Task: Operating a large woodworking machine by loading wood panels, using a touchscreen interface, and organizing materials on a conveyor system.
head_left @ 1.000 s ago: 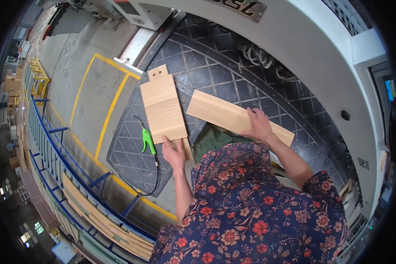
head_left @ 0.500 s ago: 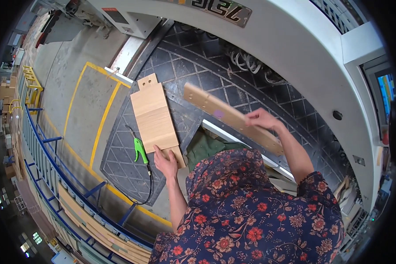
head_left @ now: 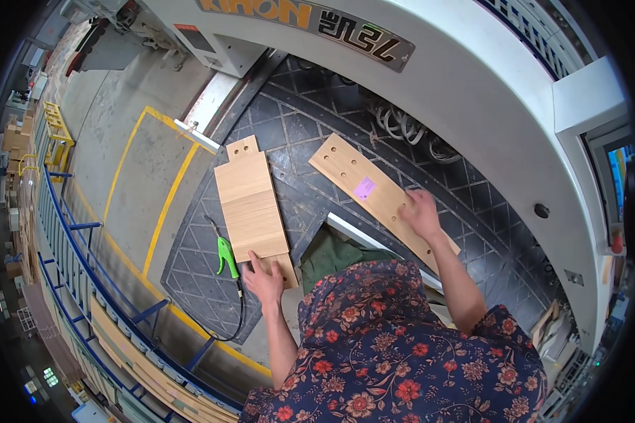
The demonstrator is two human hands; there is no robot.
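A stack of light wooden boards (head_left: 250, 201) lies on a dark surface with crisscross lines (head_left: 303, 144), left of centre. A drilled end shows beyond the stack at its far side. My left hand (head_left: 264, 280) rests on the stack's near end, fingers stretched over the wood. To the right, a long wooden board (head_left: 356, 166) with several drilled holes lies flat and slanted. It bears a purple label (head_left: 365, 188). My right hand (head_left: 422, 213) is over this board's right part with its fingers spread; whether the fingertips touch the wood is hard to tell.
A green air blow gun (head_left: 226, 257) with a black hose lies left of the stack. A large white machine frame (head_left: 473, 77) arches across the far and right side, with coiled hoses (head_left: 402, 123) beneath. Blue roller racks (head_left: 85, 282) holding boards stand at the left.
The long board, tilted in my right hand before, now lies flat with its holes and label showing. My right hand has let go of its edge. My left hand stays at the stack.
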